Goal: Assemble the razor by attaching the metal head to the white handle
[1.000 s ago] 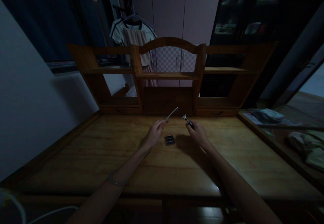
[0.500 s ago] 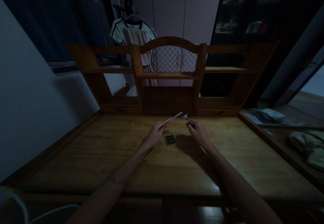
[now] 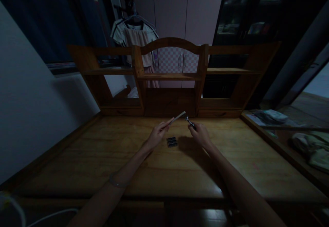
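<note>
My left hand point(image 3: 157, 134) is closed around a thin, light-coloured flat stick point(image 3: 179, 116), whose free end points up and to the right. My right hand point(image 3: 200, 134) grips a small tool point(image 3: 192, 125) with a dark handle and a shiny silver head; its exact kind is too small to make out. The tool's head is close to the stick's tip, with a small gap seeming to lie between them. On the table below and between my hands are three dark oblong pieces point(image 3: 172, 142), side by side in a stack-like row.
Both arms reach over a wooden tabletop point(image 3: 102, 155). A wooden shelf unit point(image 3: 169, 78) with small drawers stands along its far edge. At right, beyond a raised wooden edge, lie papers point(image 3: 272, 116) and a pale cloth bag point(image 3: 313, 148). A white cable point(image 3: 53, 214) shows lower left.
The tool in my right hand has shifted and turned slightly, its silver head a little lower and left. My left hand still holds the stick, nearly unmoved. The view has shifted slightly.
</note>
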Demonstrator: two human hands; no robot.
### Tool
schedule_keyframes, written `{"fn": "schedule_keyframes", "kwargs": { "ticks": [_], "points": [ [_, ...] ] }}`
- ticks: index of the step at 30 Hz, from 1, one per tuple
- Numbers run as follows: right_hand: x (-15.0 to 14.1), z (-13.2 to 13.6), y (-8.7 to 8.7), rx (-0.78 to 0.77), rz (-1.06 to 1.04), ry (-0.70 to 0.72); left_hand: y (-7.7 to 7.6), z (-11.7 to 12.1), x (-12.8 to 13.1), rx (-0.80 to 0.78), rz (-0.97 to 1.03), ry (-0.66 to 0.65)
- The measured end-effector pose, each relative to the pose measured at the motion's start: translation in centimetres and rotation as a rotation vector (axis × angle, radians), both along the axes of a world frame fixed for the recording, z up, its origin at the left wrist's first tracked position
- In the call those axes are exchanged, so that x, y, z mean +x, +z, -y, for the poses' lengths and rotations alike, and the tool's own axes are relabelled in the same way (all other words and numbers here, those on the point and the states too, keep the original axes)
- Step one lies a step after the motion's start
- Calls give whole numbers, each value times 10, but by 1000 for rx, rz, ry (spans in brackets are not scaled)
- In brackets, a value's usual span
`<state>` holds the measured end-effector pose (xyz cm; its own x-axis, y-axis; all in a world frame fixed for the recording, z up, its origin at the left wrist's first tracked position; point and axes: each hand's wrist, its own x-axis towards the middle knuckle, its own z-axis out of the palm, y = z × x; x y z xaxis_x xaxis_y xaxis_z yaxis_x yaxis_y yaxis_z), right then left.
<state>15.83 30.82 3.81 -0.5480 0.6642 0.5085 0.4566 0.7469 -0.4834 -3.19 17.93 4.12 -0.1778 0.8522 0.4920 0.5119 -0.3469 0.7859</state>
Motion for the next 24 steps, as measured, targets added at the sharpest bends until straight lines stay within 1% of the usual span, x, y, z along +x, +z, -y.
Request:
{"fn": "schedule_keyframes", "kwargs": {
  "ticks": [2, 3, 7, 10, 12, 16, 18, 21, 22, 24],
  "points": [
    [0, 0, 0, -5, 10, -13, 0, 0, 0, -10, -18, -25],
    [0, 1, 0, -4, 13, -22, 0, 0, 0, -18, -31, -14],
    [-1, 1, 0, 1, 15, -27, -1, 1, -1, -31, -65, 81],
    [-1, 1, 0, 4, 20, -16, -1, 0, 0, 0, -52, 48],
    [0, 1, 0, 8, 26, -11, -2, 0, 0, -6, -50, 25],
    [-1, 2, 1, 6, 24, -10, -2, 0, -2, -5, -2, 66],
    [-1, 2, 1, 7, 16, -7, 0, 0, -2, 19, 30, 51],
    [0, 1, 1, 7, -14, 5, 1, 1, 0, 21, 5, -6],
    [0, 0, 0, 6, -21, 6, 0, 1, 1, 13, -11, -10],
    [0, -1, 0, 2, -23, 1, 0, 1, 3, 6, -34, 22]
  ]
}}
